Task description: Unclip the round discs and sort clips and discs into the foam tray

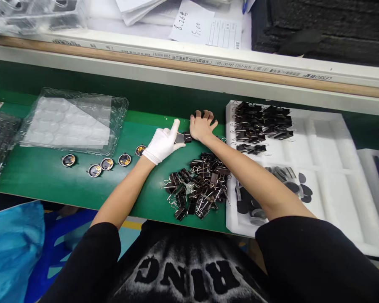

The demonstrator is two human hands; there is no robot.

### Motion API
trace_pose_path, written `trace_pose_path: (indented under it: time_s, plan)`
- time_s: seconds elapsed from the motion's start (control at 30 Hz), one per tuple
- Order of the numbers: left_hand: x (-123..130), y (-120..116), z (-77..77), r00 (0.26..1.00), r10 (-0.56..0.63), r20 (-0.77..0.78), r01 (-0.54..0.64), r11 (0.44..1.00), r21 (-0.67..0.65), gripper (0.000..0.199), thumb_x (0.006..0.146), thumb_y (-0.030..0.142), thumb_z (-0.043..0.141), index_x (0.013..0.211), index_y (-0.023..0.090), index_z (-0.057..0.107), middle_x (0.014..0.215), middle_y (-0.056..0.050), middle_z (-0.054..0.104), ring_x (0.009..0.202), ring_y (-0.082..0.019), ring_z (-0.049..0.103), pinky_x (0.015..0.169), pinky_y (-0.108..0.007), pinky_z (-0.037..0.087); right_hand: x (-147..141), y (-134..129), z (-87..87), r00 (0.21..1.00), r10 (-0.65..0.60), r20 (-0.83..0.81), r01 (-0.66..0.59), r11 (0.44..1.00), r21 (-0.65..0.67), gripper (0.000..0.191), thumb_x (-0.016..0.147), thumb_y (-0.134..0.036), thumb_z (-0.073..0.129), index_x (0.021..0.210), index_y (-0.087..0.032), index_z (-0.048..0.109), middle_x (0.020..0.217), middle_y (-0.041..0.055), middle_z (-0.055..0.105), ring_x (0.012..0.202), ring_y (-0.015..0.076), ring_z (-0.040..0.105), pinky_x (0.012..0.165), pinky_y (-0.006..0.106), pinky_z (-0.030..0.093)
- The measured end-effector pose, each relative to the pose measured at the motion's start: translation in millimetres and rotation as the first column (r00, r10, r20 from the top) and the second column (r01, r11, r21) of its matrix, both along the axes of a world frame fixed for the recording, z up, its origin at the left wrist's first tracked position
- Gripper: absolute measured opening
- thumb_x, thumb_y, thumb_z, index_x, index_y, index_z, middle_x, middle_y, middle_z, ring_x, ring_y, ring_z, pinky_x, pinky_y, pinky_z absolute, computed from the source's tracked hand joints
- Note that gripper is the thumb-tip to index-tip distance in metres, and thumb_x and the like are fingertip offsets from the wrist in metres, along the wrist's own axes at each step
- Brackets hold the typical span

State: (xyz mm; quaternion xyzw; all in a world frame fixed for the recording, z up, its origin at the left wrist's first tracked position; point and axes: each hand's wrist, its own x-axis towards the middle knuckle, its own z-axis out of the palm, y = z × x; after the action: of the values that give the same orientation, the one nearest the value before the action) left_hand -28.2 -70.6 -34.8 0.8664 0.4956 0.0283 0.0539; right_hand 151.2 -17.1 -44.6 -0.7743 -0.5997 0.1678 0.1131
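My left hand point(163, 143), in a white glove, is closed around a flat grey disc point(180, 138), its index finger pointing up. A black binder clip point(188, 137) sits at the disc's right edge; whether it grips the disc is hard to see. My bare right hand point(204, 125) is beside that clip with its fingers spread, the heel of the hand close to or touching it. Below both hands lies a heap of black binder clips point(205, 185). Several round watch heads with dark and gold dials point(107, 163) lie left of my gloved hand.
A clear plastic tray with white paper point(66, 122) lies at the left, near stacked clear trays point(1, 143). At the right, a white foam tray point(331, 168) holds rows of binder clips point(262, 122) and loose grey discs point(292, 187). A ledge point(177, 59) runs along the back.
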Motion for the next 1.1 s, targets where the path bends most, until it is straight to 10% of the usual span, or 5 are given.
trace_pose_path:
  time_s: [0.63, 0.9, 0.97, 1.1]
  plan:
    - [9, 3, -0.4, 0.982, 0.055, 0.178, -0.049, 0.998, -0.037, 0.100, 0.094, 0.050, 0.075, 0.170, 0.010, 0.023, 0.143, -0.020, 0.071, 0.122, -0.036, 0.067, 0.095, -0.040, 0.046, -6, -5, 4.1, 0.998, -0.027, -0.052, 0.029, 0.998, 0.048, 0.051, 0.111, -0.041, 0.026, 0.146, -0.019, 0.056, 0.168, 0.0200, 0.038, 0.161, 0.0378, 0.023, 0.125, 0.074, 0.016]
    - [9, -20, 23.4, 0.987, 0.163, -0.008, -0.162, 0.986, 0.048, 0.094, 0.096, 0.071, 0.057, 0.165, 0.010, 0.037, 0.117, -0.021, 0.076, 0.108, -0.039, 0.070, 0.088, -0.044, 0.045, 5, -20, 68.1, 0.971, 0.201, -0.130, -0.200, 0.980, 0.020, 0.062, 0.111, -0.056, 0.019, 0.145, -0.023, 0.060, 0.156, 0.0195, 0.055, 0.149, 0.0414, 0.045, 0.119, 0.065, 0.035]
    - [0, -26, 29.1, 0.984, 0.178, -0.011, -0.177, 0.981, 0.075, 0.099, 0.095, 0.078, 0.053, 0.167, 0.013, 0.035, 0.130, -0.025, 0.071, 0.113, -0.041, 0.068, 0.090, -0.046, 0.046, 22, -37, 90.1, 0.900, 0.407, -0.153, -0.422, 0.903, -0.079, 0.052, 0.107, -0.060, 0.040, 0.127, -0.025, 0.072, 0.136, 0.0146, 0.071, 0.129, 0.0378, 0.062, 0.110, 0.054, 0.046]
    - [-18, -19, 34.3, 0.991, -0.108, -0.074, 0.106, 0.994, -0.033, 0.084, 0.092, 0.067, 0.064, 0.166, 0.035, 0.041, 0.177, -0.015, 0.030, 0.143, -0.046, 0.051, 0.099, -0.049, 0.046, 54, -84, 112.6, 0.604, 0.766, -0.219, -0.785, 0.526, -0.327, 0.044, 0.087, -0.051, 0.080, 0.125, -0.029, 0.078, 0.122, 0.0107, 0.075, 0.113, 0.0337, 0.069, 0.096, 0.043, 0.054]
